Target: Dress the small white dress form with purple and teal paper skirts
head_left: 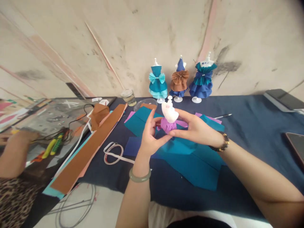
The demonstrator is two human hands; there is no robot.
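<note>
Between my two hands is a small white dress form [170, 113] with gathered purple fabric [168, 125] around its lower part. My left hand [152, 136] has its fingers closed around the purple fabric from the left. From the right, my right hand [190, 126] pinches the same piece, thumb in front and fingers behind. Below the hands lie teal sheets [197, 164] of paper or cloth, with a blue sheet [133, 147] partly under them. A roll of white tape [114, 154] rests left of my left wrist, its loose strip reaching toward that wrist.
Three dressed miniature forms [158, 80] stand by the wall. A glass of liquid [128, 97] and a clear dish [145, 105] are at the back. Long brown strips [90, 148] lie left, near a co-worker's arm [14, 152] and pliers [53, 145]. A pen [223, 116] and a phone [295, 145] lie right.
</note>
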